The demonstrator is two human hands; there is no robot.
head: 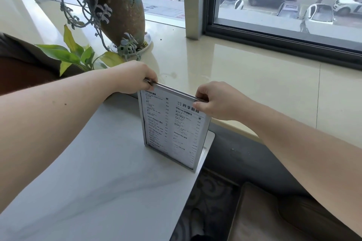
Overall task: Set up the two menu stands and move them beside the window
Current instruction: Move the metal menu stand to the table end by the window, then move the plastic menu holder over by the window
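One clear acrylic menu stand (pixel 172 127) with a printed drinks menu stands upright at the far right corner of the white marble-look table (pixel 98 178), close to the window sill. My left hand (pixel 135 77) pinches its top left corner. My right hand (pixel 217 101) pinches its top right corner. Both hands grip the top edge. A second menu stand is not in view.
A wide cream window sill (pixel 244 72) runs behind the table below the dark-framed window (pixel 284 31). A tall brown vase with trailing succulents (pixel 115 8) stands on the sill at the left, with a green leafy plant (pixel 78 55) beside it. Brown seats (pixel 274 217) lie at the lower right.
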